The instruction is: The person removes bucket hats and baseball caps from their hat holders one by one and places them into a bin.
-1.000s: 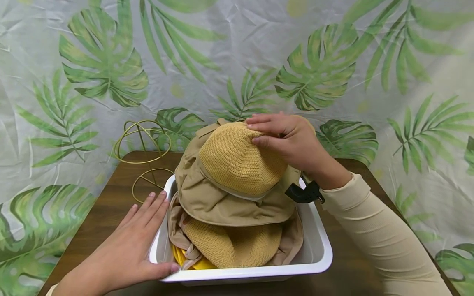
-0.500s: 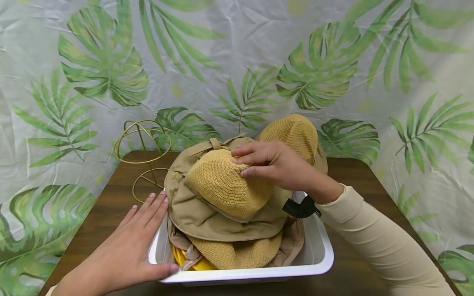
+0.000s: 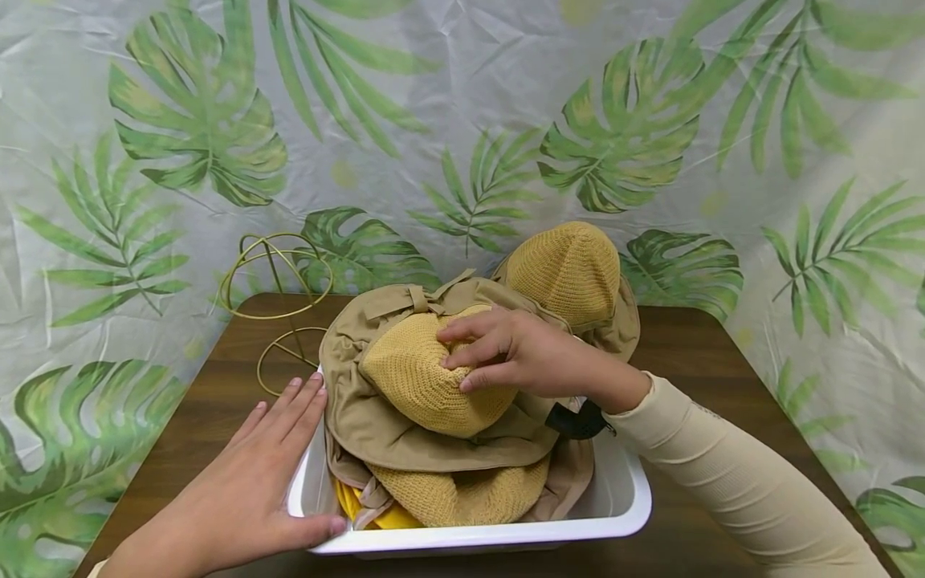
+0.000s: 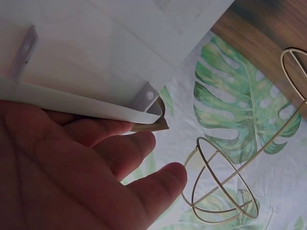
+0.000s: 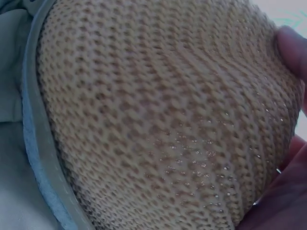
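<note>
In the head view, my right hand (image 3: 531,353) grips the peak of a hat's yellow knitted crown, fingertips sunk into the knit. The hat (image 3: 412,377) has a wide tan cloth brim and lies tilted over the top of a white plastic tub (image 3: 630,502). Close up in the right wrist view, the knitted crown (image 5: 158,110) sits between thumb and fingers. My left hand (image 3: 249,474) rests at the tub's left side, fingers straight along the wall and thumb on the front rim. Under the hat, another knitted crown (image 3: 462,494) is dented inward inside the tub.
Behind the tub, at the right, is a similar hat (image 3: 571,269). Bright yellow cloth (image 3: 393,518) shows in the tub's front left corner. A gold wire stand (image 3: 278,319) is at the back left of the brown wooden table (image 3: 694,482); a leaf-print sheet (image 3: 462,96) hangs behind.
My right hand has lowered the hat toward me and into the tub's opening, its crown now more squashed. The hat behind has come into sight. My left hand stays put.
</note>
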`<state>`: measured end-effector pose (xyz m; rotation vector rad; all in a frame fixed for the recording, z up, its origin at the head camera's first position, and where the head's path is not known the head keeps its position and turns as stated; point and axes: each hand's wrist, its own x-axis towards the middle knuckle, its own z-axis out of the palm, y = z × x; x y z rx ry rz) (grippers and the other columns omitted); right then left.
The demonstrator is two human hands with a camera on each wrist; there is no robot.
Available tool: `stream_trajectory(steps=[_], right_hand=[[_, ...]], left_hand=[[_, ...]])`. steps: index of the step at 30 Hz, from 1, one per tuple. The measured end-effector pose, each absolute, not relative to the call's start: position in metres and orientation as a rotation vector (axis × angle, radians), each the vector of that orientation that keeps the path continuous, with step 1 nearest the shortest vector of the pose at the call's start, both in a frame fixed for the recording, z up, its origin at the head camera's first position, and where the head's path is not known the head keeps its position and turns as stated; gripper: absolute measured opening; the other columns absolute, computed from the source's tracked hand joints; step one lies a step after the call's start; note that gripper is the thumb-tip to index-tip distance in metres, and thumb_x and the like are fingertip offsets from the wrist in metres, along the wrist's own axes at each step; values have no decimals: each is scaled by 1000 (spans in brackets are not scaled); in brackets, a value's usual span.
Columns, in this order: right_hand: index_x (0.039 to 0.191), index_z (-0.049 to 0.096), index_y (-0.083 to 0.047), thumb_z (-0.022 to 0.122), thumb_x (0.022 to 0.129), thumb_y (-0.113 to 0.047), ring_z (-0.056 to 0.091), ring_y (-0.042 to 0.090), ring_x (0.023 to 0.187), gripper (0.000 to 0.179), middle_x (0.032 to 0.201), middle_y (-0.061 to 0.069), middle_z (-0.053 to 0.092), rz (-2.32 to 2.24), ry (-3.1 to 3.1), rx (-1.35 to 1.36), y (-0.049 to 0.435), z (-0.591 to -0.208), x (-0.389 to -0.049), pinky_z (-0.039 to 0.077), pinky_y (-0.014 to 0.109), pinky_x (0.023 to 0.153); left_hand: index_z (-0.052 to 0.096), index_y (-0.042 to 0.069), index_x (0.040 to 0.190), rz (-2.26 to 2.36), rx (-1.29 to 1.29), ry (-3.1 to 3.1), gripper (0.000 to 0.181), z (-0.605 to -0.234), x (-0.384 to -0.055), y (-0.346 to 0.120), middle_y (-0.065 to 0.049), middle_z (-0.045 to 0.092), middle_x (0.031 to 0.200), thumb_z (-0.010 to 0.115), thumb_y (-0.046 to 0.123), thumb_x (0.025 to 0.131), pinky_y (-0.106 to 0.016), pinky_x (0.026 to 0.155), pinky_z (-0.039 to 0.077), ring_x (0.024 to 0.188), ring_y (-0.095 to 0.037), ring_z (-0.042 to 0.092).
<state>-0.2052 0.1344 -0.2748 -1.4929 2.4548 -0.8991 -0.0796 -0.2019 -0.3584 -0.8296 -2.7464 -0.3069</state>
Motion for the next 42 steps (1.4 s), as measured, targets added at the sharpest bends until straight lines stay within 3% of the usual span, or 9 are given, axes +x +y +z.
stream_trajectory(steps=[5,17,29,36,42], right_hand=[[121,74,-14,77,86,-22,43,21,137,36,142,5,55,-849,2428,-1500,136,-277,-203,37,40,110],[125,72,-16,71,92,-27,36,26,142,34,147,7,50,-713,2368,-1645,139,-287,-200,29,46,113],[128,70,-16,61,99,-28,38,24,140,32,149,10,47,-524,2295,-1808,139,-298,-200,29,51,111],[132,67,-17,60,100,-30,36,23,142,35,153,9,43,-429,2271,-1790,138,-300,-197,26,63,110],[141,58,-21,58,100,-35,29,20,145,43,160,4,30,-270,2240,-1698,137,-301,-190,24,72,105]], left_hand=[[21,-2,156,-306,-840,-2744,122,-359,-80,-202,-15,17,163,66,77,74,-23,113,-12,149,-34,17],[21,-1,156,-309,-832,-2755,122,-359,-80,-202,-15,17,164,68,74,74,-25,115,-10,151,-29,11],[20,-1,157,-309,-826,-2754,121,-358,-79,-202,-14,17,164,67,75,75,-23,115,-9,150,-30,14],[21,-2,156,-307,-831,-2745,121,-359,-80,-202,-16,19,163,66,75,75,-22,114,-10,149,-33,17],[22,-2,156,-303,-827,-2749,121,-360,-80,-202,-18,21,162,66,76,74,-22,114,-10,150,-31,15]])
